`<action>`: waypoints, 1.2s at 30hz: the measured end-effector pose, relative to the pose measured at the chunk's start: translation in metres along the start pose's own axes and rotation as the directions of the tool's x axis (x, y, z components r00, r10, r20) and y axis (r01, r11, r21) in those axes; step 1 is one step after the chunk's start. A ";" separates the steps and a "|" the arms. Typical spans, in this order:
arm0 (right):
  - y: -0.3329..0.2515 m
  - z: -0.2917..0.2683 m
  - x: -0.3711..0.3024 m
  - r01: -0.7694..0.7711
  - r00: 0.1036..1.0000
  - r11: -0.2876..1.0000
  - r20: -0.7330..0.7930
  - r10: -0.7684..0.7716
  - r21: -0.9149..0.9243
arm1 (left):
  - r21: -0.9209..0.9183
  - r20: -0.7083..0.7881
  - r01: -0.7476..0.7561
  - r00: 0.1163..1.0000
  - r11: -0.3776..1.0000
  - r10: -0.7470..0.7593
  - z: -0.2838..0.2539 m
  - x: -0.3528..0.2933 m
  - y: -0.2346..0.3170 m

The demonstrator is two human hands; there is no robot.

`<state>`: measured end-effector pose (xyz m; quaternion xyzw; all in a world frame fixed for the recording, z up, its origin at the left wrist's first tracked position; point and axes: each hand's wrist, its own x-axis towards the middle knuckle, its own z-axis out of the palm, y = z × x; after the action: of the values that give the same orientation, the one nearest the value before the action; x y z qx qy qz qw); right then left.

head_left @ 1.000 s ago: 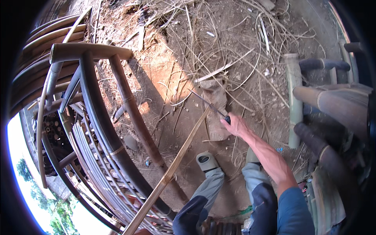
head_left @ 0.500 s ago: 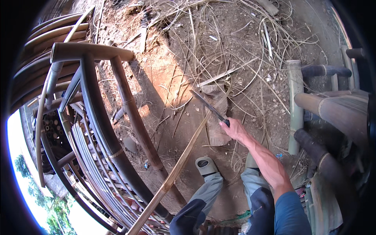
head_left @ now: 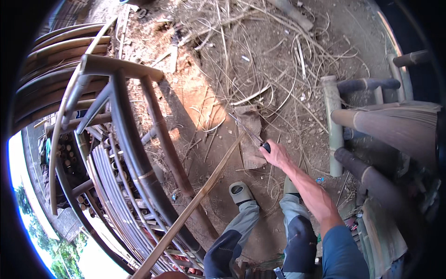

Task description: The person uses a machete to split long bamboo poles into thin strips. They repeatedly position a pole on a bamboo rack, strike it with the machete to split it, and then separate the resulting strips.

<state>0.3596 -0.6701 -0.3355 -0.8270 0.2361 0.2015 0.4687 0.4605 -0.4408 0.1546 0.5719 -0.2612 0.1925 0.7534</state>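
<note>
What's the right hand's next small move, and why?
Probably a slight shift of the right hand to set the knife against the long tan strip: the hand grips its handle, and the blade appears close to the strip's far end; contact isn't clear.

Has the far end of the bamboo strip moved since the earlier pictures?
No, not visibly: the bamboo strip still ends at the block's left edge.

Dirt floor (head_left: 211,169), brown block (head_left: 249,123), scattered strips (head_left: 252,96)
</note>
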 end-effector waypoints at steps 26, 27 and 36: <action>-0.547 -0.197 -0.417 0.089 0.989 0.398 -0.129 0.074 0.913 | 0.639 0.202 0.646 0.383 0.418 -0.901 -0.058 0.020 0.364; -0.555 -0.194 -0.425 0.110 0.992 0.442 -0.126 0.006 0.890 | 0.441 0.226 0.825 0.279 0.354 -0.933 -0.075 0.012 0.360; -0.609 -0.217 -0.467 0.650 0.570 0.637 -0.289 -0.769 -0.415 | 0.166 -0.028 0.874 0.468 0.457 -0.883 -0.114 0.036 0.406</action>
<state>0.3592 -0.4914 0.4417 -0.9276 -0.0487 -0.1692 0.3295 0.2698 -0.2213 0.4623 0.6874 0.0635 -0.2210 0.6889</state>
